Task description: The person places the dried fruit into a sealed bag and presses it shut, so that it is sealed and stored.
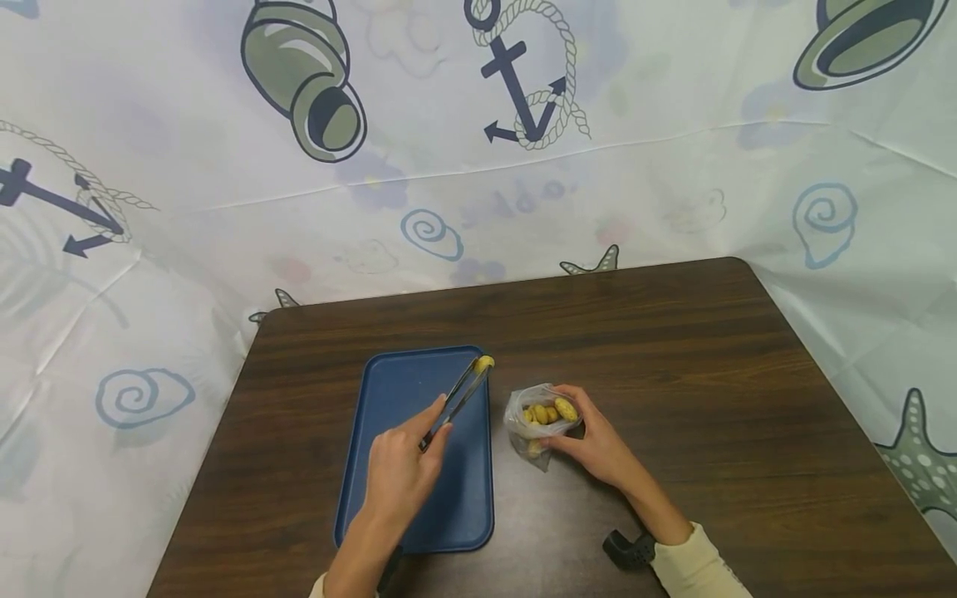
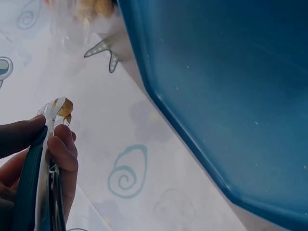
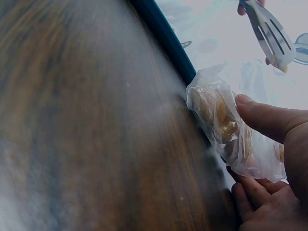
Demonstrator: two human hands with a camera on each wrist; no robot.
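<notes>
My left hand [image 1: 404, 469] grips a pair of metal tongs [image 1: 458, 399] above the blue tray [image 1: 419, 382]. Pinched in the tongs' tips is a small yellow-brown oval piece [image 1: 484, 363], over the tray's far right corner. The left wrist view shows the slotted tong head [image 2: 49, 107] around that piece. Just right of the tray, a clear plastic bag [image 1: 516, 419] stands with its mouth open. Several similar yellow pieces [image 1: 549, 413] fill it. My right hand [image 1: 598, 440] holds the bag from its right side, thumb on the near side and fingers on the far side.
The dark wood table [image 1: 673, 357] extends well to the right of the bag. A white cloth [image 1: 478, 199] printed with anchors and shells hangs behind it and at both sides. My right wrist bears a black strap [image 1: 628, 550].
</notes>
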